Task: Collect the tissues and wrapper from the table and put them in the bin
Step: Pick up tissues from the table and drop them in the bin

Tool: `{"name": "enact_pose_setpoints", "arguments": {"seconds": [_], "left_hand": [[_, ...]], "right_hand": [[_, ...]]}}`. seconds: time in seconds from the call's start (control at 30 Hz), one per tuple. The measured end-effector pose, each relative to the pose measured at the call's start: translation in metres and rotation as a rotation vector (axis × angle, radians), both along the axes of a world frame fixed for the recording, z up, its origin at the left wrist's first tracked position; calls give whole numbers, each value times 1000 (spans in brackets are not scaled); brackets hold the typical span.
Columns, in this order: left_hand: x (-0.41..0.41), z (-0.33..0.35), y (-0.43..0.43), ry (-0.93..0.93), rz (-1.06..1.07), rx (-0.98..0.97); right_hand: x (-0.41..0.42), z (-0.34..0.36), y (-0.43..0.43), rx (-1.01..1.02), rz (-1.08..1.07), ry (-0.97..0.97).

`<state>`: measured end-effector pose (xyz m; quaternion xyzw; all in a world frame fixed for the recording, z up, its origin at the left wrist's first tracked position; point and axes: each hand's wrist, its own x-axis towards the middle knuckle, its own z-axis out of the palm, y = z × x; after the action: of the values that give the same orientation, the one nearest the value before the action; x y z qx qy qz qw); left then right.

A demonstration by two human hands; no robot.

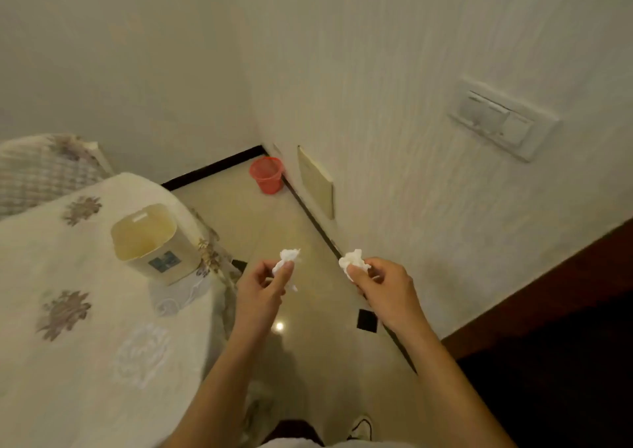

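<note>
My left hand [262, 286] pinches a crumpled white tissue [287, 259] between thumb and fingers, held above the floor. My right hand [383, 284] pinches a second crumpled white tissue [351, 262] at about the same height. A small red mesh bin [267, 174] stands on the floor in the far corner, well ahead of both hands. The table [68, 310] with its white flowered cloth lies to my left. No wrapper shows in view.
A cream open-topped container [154, 242] stands at the table's right edge. A flat panel [317, 182] leans against the right wall near the bin. A switch plate [503, 122] is on that wall. Dark wood furniture [548, 344] fills the lower right. My shoe [361, 427] is below.
</note>
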<state>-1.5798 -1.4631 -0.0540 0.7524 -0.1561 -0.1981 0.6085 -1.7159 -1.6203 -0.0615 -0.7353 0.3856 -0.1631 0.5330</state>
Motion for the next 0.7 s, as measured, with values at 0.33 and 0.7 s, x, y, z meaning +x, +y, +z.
{"name": "enact_pose_setpoints", "arguments": {"seconds": [0.33, 0.7], "left_hand": [[54, -5, 24, -3, 381, 83], [170, 0, 26, 3, 624, 13]], "right_hand": [[114, -15, -11, 100, 353, 12], [268, -2, -20, 3, 561, 7]]}}
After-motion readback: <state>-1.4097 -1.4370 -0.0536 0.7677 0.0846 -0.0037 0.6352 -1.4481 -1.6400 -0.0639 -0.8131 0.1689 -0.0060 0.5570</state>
